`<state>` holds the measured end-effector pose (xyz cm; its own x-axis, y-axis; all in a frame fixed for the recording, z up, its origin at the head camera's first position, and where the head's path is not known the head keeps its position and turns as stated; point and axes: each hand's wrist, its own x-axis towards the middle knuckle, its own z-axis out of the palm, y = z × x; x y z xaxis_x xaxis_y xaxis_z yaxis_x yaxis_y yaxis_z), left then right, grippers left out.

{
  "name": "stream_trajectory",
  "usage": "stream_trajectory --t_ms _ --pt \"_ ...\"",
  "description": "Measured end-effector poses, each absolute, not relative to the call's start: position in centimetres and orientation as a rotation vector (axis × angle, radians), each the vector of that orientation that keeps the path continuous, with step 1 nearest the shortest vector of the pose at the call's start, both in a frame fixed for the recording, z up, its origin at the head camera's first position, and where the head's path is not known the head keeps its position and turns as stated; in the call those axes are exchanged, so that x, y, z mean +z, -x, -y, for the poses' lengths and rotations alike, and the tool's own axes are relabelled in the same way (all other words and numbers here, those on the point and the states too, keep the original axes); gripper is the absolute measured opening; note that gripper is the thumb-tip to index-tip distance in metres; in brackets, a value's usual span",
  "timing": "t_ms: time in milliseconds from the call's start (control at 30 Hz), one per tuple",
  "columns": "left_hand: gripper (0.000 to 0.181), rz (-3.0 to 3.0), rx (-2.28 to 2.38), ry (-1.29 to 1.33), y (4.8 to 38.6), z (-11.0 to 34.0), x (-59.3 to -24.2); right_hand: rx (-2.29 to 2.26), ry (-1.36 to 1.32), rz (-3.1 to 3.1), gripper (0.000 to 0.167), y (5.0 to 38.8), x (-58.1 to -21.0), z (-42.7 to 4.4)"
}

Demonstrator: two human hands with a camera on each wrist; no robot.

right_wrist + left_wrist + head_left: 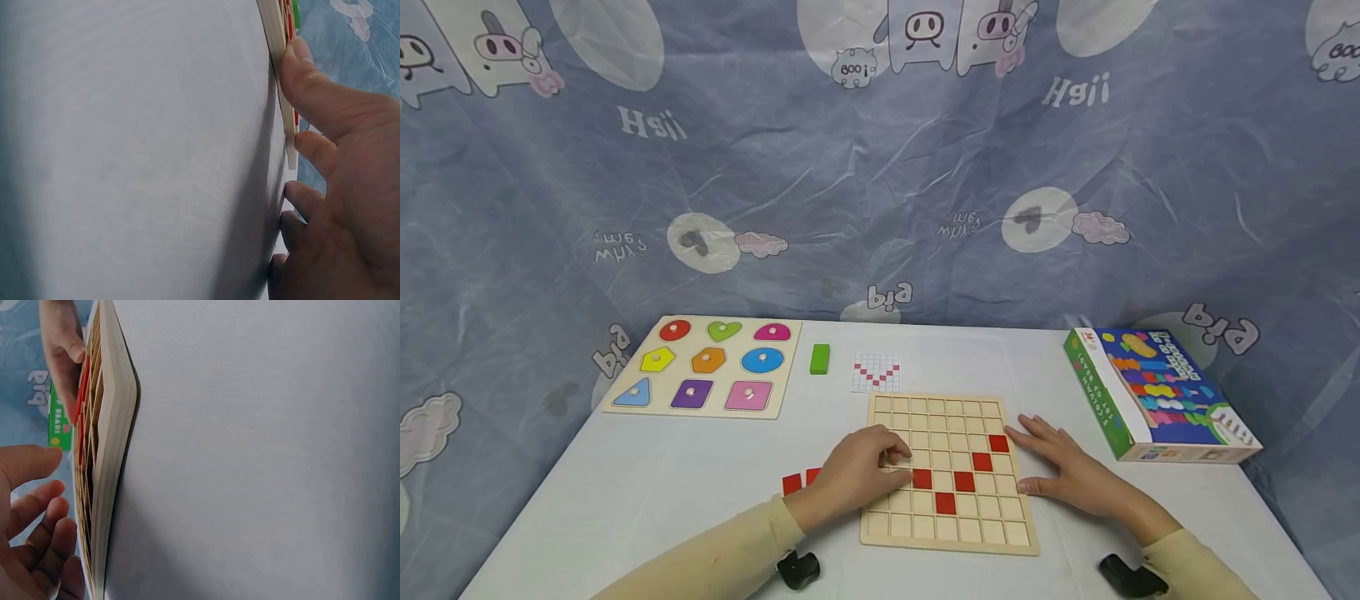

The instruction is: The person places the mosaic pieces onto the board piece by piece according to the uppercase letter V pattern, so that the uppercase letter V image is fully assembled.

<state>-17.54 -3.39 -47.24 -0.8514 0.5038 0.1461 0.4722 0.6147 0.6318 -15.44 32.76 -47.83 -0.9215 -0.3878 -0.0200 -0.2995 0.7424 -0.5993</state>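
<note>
A wooden grid board lies on the table with several red square tiles in its cells, partly in a diagonal. Over the board's left side is the left hand, fingers loosely bent, thumb beside a red tile; the left wrist view shows this hand with nothing between thumb and fingers. The right hand touches the board's right edge with thumb and fingertips, also seen in the right wrist view, where the hand's thumb rests on the rim.
Loose red tiles lie left of the board, partly behind the left forearm. Behind it are a pattern card and a green block. A shape puzzle stands back left, a colourful box back right. Black objects lie near the wrists.
</note>
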Motion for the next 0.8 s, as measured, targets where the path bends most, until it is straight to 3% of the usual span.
stream_trajectory --t_ms 800 --pt "0.017 -2.886 1.214 -0.612 17.8 10.0 -47.9 -0.918 0.521 -2.784 0.083 15.6 -47.8 -32.8"
